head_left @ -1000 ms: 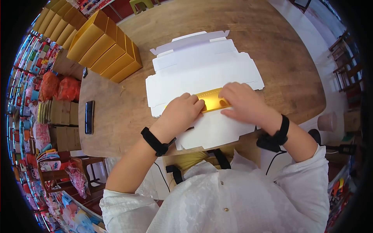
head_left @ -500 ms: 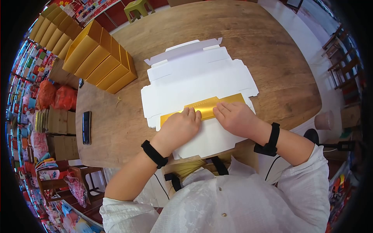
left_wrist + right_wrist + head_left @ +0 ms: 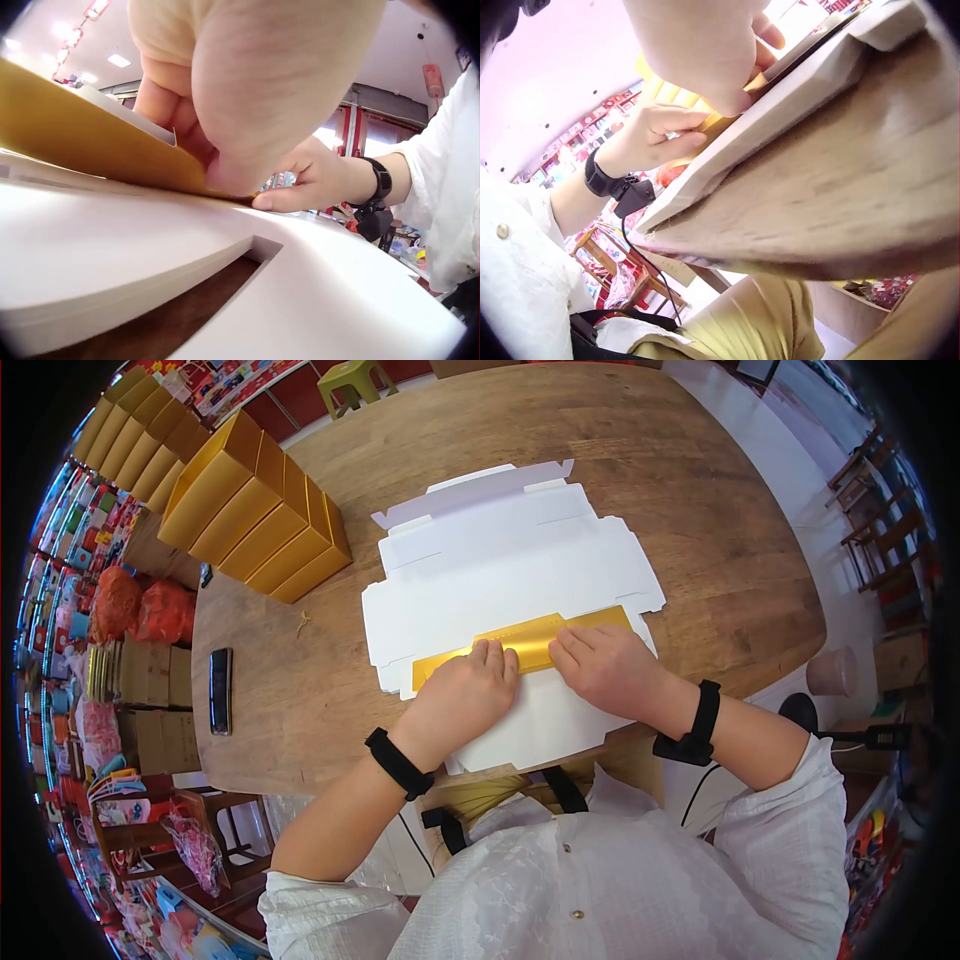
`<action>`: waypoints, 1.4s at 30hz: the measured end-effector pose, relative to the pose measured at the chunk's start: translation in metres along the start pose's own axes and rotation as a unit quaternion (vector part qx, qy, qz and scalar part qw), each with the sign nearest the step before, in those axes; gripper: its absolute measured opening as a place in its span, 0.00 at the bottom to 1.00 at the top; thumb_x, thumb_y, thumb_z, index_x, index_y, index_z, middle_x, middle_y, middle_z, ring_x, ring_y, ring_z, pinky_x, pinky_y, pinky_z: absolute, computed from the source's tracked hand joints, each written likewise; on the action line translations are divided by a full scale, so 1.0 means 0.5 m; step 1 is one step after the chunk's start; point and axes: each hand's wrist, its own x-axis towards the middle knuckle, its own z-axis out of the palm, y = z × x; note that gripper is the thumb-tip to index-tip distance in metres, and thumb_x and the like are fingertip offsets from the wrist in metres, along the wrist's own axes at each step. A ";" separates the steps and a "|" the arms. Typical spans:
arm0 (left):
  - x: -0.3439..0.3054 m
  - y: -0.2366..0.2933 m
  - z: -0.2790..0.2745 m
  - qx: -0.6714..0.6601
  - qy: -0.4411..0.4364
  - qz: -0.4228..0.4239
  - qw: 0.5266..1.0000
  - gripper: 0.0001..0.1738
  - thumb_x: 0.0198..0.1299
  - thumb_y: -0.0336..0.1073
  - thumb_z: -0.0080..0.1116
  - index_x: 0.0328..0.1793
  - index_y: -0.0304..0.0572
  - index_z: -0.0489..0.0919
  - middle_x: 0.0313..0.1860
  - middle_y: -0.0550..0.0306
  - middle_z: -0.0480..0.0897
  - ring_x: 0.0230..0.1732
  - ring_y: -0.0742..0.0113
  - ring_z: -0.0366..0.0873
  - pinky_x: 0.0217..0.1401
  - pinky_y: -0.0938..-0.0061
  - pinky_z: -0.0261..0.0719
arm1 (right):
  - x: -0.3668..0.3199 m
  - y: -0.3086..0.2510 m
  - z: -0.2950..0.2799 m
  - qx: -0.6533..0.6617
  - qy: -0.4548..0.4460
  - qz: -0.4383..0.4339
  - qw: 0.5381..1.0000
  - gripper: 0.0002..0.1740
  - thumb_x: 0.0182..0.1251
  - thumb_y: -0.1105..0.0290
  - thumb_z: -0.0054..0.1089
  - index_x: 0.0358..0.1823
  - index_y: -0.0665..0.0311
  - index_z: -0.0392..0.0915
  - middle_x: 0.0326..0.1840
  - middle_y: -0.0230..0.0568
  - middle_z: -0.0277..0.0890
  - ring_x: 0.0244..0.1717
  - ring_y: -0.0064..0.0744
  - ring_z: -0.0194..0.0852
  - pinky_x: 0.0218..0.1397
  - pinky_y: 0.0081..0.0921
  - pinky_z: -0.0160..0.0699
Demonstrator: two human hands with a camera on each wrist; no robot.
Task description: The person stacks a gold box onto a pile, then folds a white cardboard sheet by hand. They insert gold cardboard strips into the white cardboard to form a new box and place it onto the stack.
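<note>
A stack of flat white box blanks (image 3: 510, 575) lies on the round wooden table (image 3: 700, 490). The near flap of the top blank is folded over, showing its gold side (image 3: 530, 638) as a long strip. My left hand (image 3: 462, 695) presses flat on the left part of that strip; the left wrist view shows it on the gold flap (image 3: 82, 142). My right hand (image 3: 600, 665) presses beside it on the right part, fingers straight. From the right wrist view, the blank stack (image 3: 780, 120) overhangs the table edge.
A row of assembled gold boxes (image 3: 255, 520) stands at the table's far left. A dark phone (image 3: 220, 690) lies near the left edge. A green stool (image 3: 360, 375) stands beyond the table, shelves of goods at left, chairs at right.
A second ago both hands were folding the gold flap over with only a short piece showing. Now the flap lies flat as a long strip, both hands pressing it; little moved in the last half second.
</note>
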 end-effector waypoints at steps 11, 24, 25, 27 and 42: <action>0.075 -0.141 0.020 -0.231 -0.029 -0.168 0.958 0.17 0.59 0.35 0.67 0.53 0.42 0.78 0.43 0.48 0.81 0.50 0.49 0.78 0.54 0.58 0.77 | 0.129 0.114 -0.009 0.086 -0.251 0.089 0.960 0.15 0.65 0.63 0.64 0.52 0.58 0.79 0.48 0.39 0.79 0.54 0.39 0.76 0.63 0.54 0.67; 0.033 -0.076 -0.153 -0.211 0.342 -0.131 0.906 0.11 0.51 0.25 0.61 0.42 0.41 0.82 0.38 0.53 0.83 0.48 0.49 0.78 0.54 0.60 0.74 | -0.045 -0.062 -0.113 0.404 -0.096 0.061 0.908 0.12 0.62 0.68 0.65 0.48 0.58 0.81 0.43 0.37 0.81 0.48 0.41 0.78 0.53 0.42 0.74; -0.004 -0.076 -0.173 -0.220 0.340 -0.125 0.906 0.13 0.49 0.24 0.63 0.43 0.42 0.83 0.40 0.54 0.84 0.49 0.49 0.78 0.55 0.61 0.74 | -0.093 -0.067 -0.095 0.458 -0.063 0.152 0.874 0.19 0.64 0.68 0.65 0.57 0.59 0.78 0.52 0.40 0.79 0.56 0.39 0.76 0.60 0.41 0.73; -0.066 -0.082 -0.172 -0.233 0.335 -0.126 0.904 0.14 0.48 0.24 0.64 0.43 0.42 0.83 0.42 0.56 0.84 0.51 0.50 0.77 0.57 0.61 0.74 | -0.140 -0.058 -0.095 0.508 -0.037 0.242 0.826 0.26 0.66 0.68 0.65 0.65 0.60 0.75 0.62 0.43 0.78 0.63 0.38 0.75 0.67 0.40 0.72; -0.217 0.034 -0.060 -0.742 0.142 -0.243 0.608 0.41 0.41 0.19 0.42 0.70 0.38 0.71 0.80 0.48 0.57 0.74 0.54 0.67 0.76 0.62 0.66 | -0.172 -0.048 -0.149 0.558 -0.122 0.299 0.765 0.48 0.51 0.64 0.73 0.77 0.55 0.63 0.87 0.55 0.37 0.86 0.54 0.36 0.83 0.47 0.45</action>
